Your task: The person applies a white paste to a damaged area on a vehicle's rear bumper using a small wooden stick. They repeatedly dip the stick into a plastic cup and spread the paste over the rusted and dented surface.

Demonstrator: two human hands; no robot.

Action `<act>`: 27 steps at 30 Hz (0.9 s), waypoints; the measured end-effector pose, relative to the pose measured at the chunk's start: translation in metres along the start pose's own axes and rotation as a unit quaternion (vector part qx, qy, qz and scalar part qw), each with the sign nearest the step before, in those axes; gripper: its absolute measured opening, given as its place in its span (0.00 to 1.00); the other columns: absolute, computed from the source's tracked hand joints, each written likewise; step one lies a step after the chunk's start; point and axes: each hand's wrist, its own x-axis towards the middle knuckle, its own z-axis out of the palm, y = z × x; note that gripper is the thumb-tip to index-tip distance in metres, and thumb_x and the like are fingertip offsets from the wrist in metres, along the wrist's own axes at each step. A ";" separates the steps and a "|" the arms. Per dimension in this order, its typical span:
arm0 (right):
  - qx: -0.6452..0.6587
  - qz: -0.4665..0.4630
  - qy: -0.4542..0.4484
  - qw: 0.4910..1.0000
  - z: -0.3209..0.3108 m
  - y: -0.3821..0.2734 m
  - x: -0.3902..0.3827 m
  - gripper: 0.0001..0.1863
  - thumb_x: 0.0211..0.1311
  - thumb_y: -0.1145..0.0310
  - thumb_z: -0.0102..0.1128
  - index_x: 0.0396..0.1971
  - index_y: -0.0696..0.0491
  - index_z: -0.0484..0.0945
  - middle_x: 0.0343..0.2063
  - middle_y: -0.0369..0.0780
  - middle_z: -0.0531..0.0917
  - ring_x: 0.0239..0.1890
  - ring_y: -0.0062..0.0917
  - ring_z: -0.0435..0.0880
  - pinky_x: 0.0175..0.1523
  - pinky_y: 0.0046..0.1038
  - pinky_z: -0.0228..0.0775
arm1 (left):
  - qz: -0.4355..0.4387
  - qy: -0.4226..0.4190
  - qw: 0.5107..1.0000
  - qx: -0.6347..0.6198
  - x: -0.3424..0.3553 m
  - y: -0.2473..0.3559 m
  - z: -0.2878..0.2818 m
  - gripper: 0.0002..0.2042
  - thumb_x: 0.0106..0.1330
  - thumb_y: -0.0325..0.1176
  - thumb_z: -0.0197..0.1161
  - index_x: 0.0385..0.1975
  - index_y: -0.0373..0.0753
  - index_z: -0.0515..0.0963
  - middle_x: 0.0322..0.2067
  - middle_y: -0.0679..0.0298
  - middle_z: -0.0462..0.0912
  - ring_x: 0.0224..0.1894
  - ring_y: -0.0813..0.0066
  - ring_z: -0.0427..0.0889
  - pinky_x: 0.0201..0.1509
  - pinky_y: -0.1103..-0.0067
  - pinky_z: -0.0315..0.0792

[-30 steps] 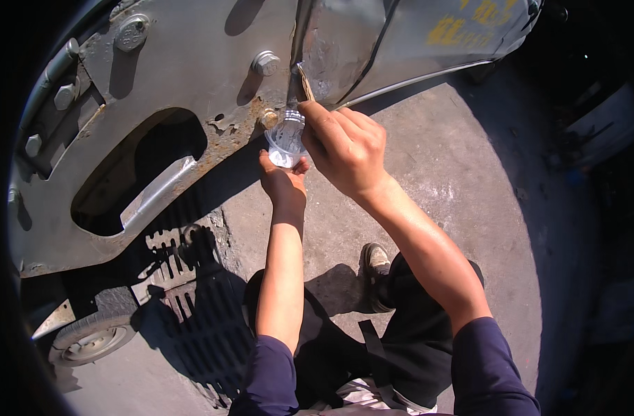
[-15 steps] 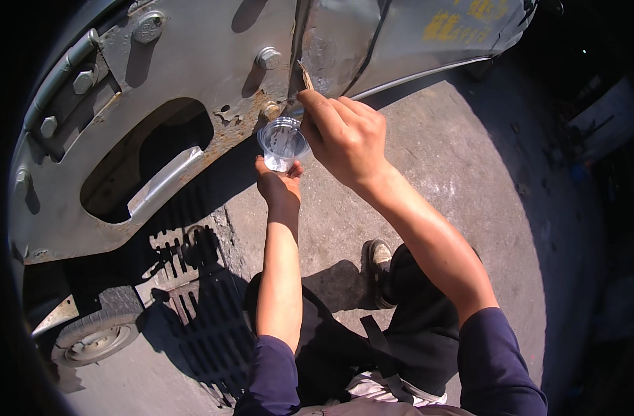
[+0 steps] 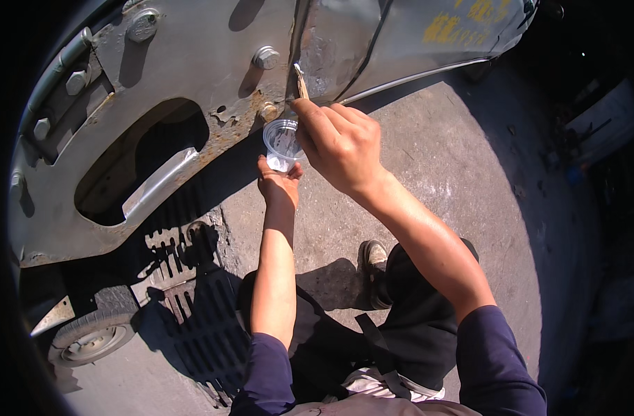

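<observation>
My left hand (image 3: 279, 177) holds a small clear plastic cup (image 3: 281, 142) from below, just under a rust-spotted bolt (image 3: 268, 111). Some whitish material shows low in the cup. My right hand (image 3: 338, 142) is closed on a thin light-brown stick (image 3: 302, 87), whose pale tip is at a dark vertical seam on the grey metal panel (image 3: 313, 52); whether it touches is hard to tell. Part of the cup is hidden behind my right hand.
The grey metal frame (image 3: 157, 76) has bolts and a large oblong cutout. Below are a tyre (image 3: 74, 347), a slotted drain grate (image 3: 209, 353) and concrete floor (image 3: 442, 173). My shoe (image 3: 374, 260) stands on the concrete. Dark shaded clutter lies at the right.
Compared with a second ago, the cup sits slightly lower against the panel, with more of its rim visible. The stick's tip has shifted a little down the seam.
</observation>
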 end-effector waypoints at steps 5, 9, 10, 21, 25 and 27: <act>0.015 0.006 0.018 1.000 0.007 0.000 0.003 0.18 0.50 0.72 0.68 0.44 0.55 0.81 0.19 0.33 0.77 0.22 0.25 0.79 0.29 0.28 0.72 | 0.003 0.016 1.000 -0.005 0.003 0.000 0.003 0.30 0.74 0.62 0.54 0.55 0.37 0.71 0.38 0.54 0.81 0.29 0.63 0.82 0.34 0.72 0.79; 0.007 0.010 0.041 0.999 0.009 0.002 0.005 0.18 0.51 0.72 0.68 0.44 0.55 0.81 0.19 0.34 0.77 0.22 0.25 0.79 0.29 0.29 0.72 | -0.008 0.007 1.000 0.001 0.005 -0.001 -0.001 0.30 0.74 0.62 0.53 0.56 0.38 0.72 0.38 0.55 0.81 0.31 0.63 0.82 0.34 0.72 0.79; 0.004 0.011 0.049 0.999 0.009 0.003 0.006 0.17 0.51 0.72 0.69 0.44 0.55 0.81 0.19 0.34 0.77 0.22 0.25 0.79 0.29 0.29 0.72 | -0.012 0.000 1.000 0.003 0.006 -0.001 -0.003 0.30 0.74 0.62 0.53 0.56 0.38 0.72 0.38 0.55 0.81 0.31 0.63 0.82 0.34 0.72 0.79; -0.004 0.014 0.085 0.996 -0.007 0.009 0.026 0.15 0.51 0.81 0.70 0.41 0.55 0.84 0.21 0.38 0.84 0.22 0.28 0.84 0.28 0.27 0.75 | -0.047 -0.015 0.998 0.028 0.009 -0.003 -0.009 0.29 0.75 0.62 0.51 0.55 0.38 0.72 0.38 0.56 0.82 0.32 0.62 0.82 0.37 0.70 0.79; 0.012 0.020 0.059 0.998 0.000 0.005 0.015 0.16 0.51 0.81 0.70 0.42 0.56 0.84 0.22 0.39 0.84 0.23 0.29 0.85 0.29 0.28 0.75 | -0.042 -0.009 0.999 0.026 0.007 -0.003 -0.008 0.29 0.76 0.62 0.51 0.55 0.39 0.72 0.39 0.56 0.82 0.32 0.62 0.82 0.37 0.69 0.79; 0.019 0.028 0.045 0.998 0.004 0.003 0.007 0.17 0.51 0.80 0.70 0.43 0.57 0.83 0.22 0.39 0.84 0.23 0.30 0.84 0.29 0.29 0.75 | -0.041 -0.009 0.999 0.002 0.006 -0.004 -0.006 0.29 0.75 0.62 0.51 0.55 0.39 0.72 0.39 0.56 0.82 0.32 0.62 0.82 0.37 0.69 0.79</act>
